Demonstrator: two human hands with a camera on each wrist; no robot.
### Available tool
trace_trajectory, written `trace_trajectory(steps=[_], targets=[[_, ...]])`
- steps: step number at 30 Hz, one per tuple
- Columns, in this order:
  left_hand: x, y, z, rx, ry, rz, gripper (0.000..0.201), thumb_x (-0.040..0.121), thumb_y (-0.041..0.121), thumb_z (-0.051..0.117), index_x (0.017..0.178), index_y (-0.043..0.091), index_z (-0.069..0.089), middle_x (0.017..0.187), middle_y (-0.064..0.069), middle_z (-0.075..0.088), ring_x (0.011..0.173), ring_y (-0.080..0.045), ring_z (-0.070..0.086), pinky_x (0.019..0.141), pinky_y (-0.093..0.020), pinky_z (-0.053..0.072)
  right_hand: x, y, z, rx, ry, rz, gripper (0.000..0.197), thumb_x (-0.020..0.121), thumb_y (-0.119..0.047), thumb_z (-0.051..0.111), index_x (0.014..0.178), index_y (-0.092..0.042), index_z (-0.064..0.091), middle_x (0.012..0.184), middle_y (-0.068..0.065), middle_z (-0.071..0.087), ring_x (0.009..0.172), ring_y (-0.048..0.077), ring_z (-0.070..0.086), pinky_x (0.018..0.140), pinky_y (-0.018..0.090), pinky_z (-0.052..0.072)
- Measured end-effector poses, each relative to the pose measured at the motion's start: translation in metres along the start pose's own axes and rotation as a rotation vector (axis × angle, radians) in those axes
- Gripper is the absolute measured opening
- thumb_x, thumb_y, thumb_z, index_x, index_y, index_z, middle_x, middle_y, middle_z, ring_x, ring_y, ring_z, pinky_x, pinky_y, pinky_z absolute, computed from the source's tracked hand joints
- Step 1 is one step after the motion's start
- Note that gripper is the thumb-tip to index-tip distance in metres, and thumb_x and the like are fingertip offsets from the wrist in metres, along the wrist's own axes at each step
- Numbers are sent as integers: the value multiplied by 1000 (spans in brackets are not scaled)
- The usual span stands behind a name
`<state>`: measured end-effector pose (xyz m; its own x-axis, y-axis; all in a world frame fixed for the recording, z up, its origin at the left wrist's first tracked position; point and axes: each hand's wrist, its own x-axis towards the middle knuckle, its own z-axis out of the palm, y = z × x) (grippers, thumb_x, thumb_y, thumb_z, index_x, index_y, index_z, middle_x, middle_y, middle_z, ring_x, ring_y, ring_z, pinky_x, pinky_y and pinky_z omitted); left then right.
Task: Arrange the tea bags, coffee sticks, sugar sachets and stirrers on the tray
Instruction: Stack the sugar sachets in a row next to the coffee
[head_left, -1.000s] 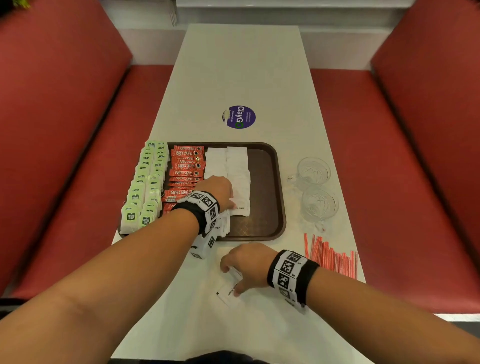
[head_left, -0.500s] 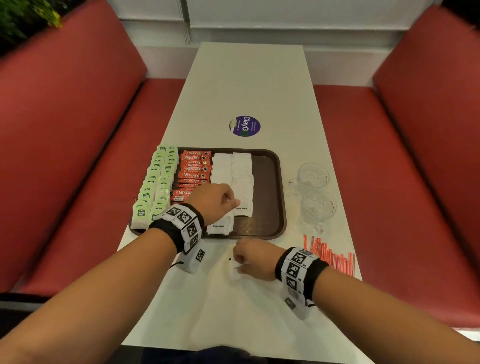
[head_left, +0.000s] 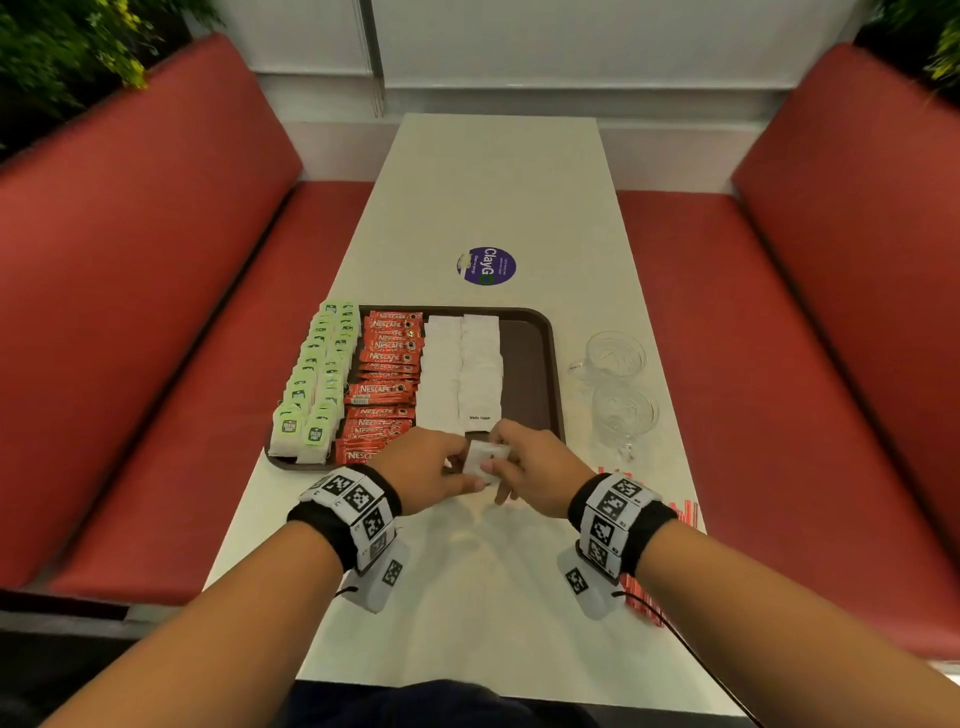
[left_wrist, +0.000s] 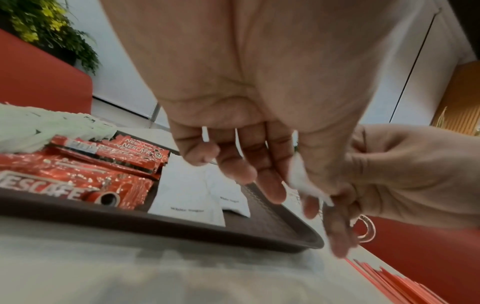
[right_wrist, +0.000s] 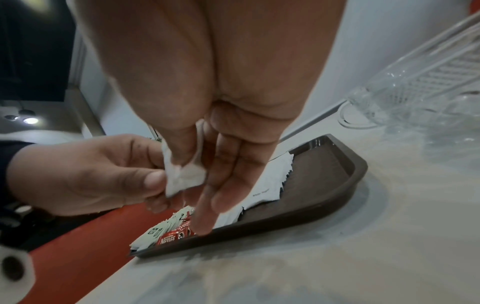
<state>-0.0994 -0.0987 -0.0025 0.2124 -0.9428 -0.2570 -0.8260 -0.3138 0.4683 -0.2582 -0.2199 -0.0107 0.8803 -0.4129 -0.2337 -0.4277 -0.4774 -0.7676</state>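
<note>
A brown tray (head_left: 530, 364) holds rows of green tea bags (head_left: 317, 384), red coffee sticks (head_left: 387, 384) and white sugar sachets (head_left: 462, 374). Just above the tray's near edge, my left hand (head_left: 457, 465) and right hand (head_left: 501, 462) meet and both pinch one white sugar sachet (head_left: 485, 460). In the right wrist view the left thumb presses the sachet (right_wrist: 182, 174) from the left, and my right thumb and fingers pinch it from above. The left wrist view shows this sachet (left_wrist: 303, 181) between the two hands. Red stirrers (head_left: 680, 512) lie on the table, partly hidden by my right wrist.
Two empty glass cups (head_left: 615, 356) (head_left: 623, 410) stand on the table right of the tray. A purple round sticker (head_left: 485, 266) lies beyond the tray. Red padded benches (head_left: 156, 312) flank the white table (head_left: 493, 597). The tray's right strip is bare.
My right hand lifted a sachet off the table in front of the tray. My left hand drew back from the sugar row to meet it. The head camera tilted up.
</note>
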Motion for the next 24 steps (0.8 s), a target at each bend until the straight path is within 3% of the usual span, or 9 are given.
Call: trace_trajectory(steps=[3, 5, 7, 9, 13, 16, 18, 21, 24], targets=[[1, 3, -4, -25, 36, 24, 34, 89, 42, 68, 66, 39, 44, 62, 15, 49, 59, -1, 48, 55, -19, 31, 0, -3, 2, -50, -4, -7, 18, 105, -33, 46, 101, -17, 52, 83, 4, 73, 67, 10, 72, 67, 38, 59], [2, 1, -8, -25, 37, 44, 29, 90, 41, 66, 66, 39, 49, 64, 13, 53, 62, -4, 51, 58, -25, 36, 1, 0, 4, -92, 9, 12, 22, 104, -37, 47, 102, -16, 56, 86, 2, 71, 68, 12, 72, 70, 40, 58], [3, -4, -11, -27, 21, 32, 12, 90, 42, 65, 81, 35, 63, 74, 12, 62, 70, -9, 58, 65, -31, 46, 3, 4, 4, -143, 32, 17, 23, 99, -39, 54, 103, -18, 62, 89, -1, 70, 74, 15, 68, 75, 43, 56], [4, -9, -12, -42, 21, 19, 14, 90, 42, 65, 96, 31, 70, 81, 11, 67, 76, -10, 61, 72, -34, 52, 4, 6, 3, -181, 40, 7, 25, 96, -41, 58, 106, -19, 66, 92, -3, 70, 82, 17, 64, 78, 42, 55], [6, -7, -11, -128, 41, 38, 18, 86, 44, 69, 100, 32, 72, 85, 12, 70, 78, -9, 64, 73, -31, 54, 5, 5, 4, -177, 21, -11, 14, 98, -37, 58, 94, -24, 60, 80, -15, 63, 71, 4, 59, 66, 22, 47], [11, -4, -10, -142, 43, 18, 16, 89, 34, 70, 101, 24, 72, 87, 9, 70, 81, -10, 64, 75, -29, 52, 7, 6, 6, -142, 10, -18, 17, 98, -35, 57, 106, -24, 66, 83, -10, 65, 68, 5, 60, 68, 29, 52], [19, -6, -11, -104, 107, -23, 15, 90, 32, 69, 101, 22, 71, 87, 7, 69, 82, -14, 62, 76, -30, 50, 9, 11, 7, -160, 22, 19, 17, 98, -34, 58, 107, -21, 64, 86, -9, 65, 77, 11, 61, 73, 30, 49], [34, -15, -15, -76, 203, -159, 20, 86, 31, 73, 103, 27, 64, 88, 9, 65, 84, -14, 60, 71, -29, 47, 9, 20, 7, -235, 68, 110, 23, 99, -29, 57, 117, -15, 62, 105, 0, 68, 98, 18, 63, 87, 32, 51], [52, -20, -16, -50, 124, -243, 31, 81, 33, 79, 104, 28, 58, 96, 9, 63, 89, -14, 59, 73, -28, 46, 12, 27, 3, -263, 97, 188, 27, 100, -10, 50, 125, -7, 61, 118, 10, 66, 108, 26, 62, 94, 34, 50]])
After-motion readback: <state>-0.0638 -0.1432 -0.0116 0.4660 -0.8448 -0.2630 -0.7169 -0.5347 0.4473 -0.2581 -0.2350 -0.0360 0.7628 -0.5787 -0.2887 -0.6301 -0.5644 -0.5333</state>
